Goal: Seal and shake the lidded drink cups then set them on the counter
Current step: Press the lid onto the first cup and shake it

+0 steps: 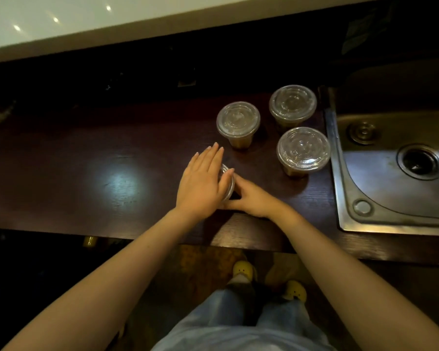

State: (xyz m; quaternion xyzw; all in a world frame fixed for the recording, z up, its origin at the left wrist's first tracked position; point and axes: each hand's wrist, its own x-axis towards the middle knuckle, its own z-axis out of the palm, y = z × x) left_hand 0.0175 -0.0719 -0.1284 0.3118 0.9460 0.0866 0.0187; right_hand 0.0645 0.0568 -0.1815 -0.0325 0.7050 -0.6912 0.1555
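Observation:
Three clear plastic cups with flat lids and brown drink inside stand on the dark wooden counter [99, 158]: one at the middle [238, 120], one behind it to the right [292, 103], one nearer on the right [303, 148]. A fourth lidded cup [228, 182] stands near the counter's front. My left hand [200, 183] lies flat on its lid, fingers straight, and hides most of it. My right hand [252, 198] wraps the cup's side from the right.
A steel sink [390, 173] with a drain sits at the counter's right end, close to the nearest right cup. A raised white ledge [86, 24] runs along the back. Bare dark counter stretches to the left of my hands.

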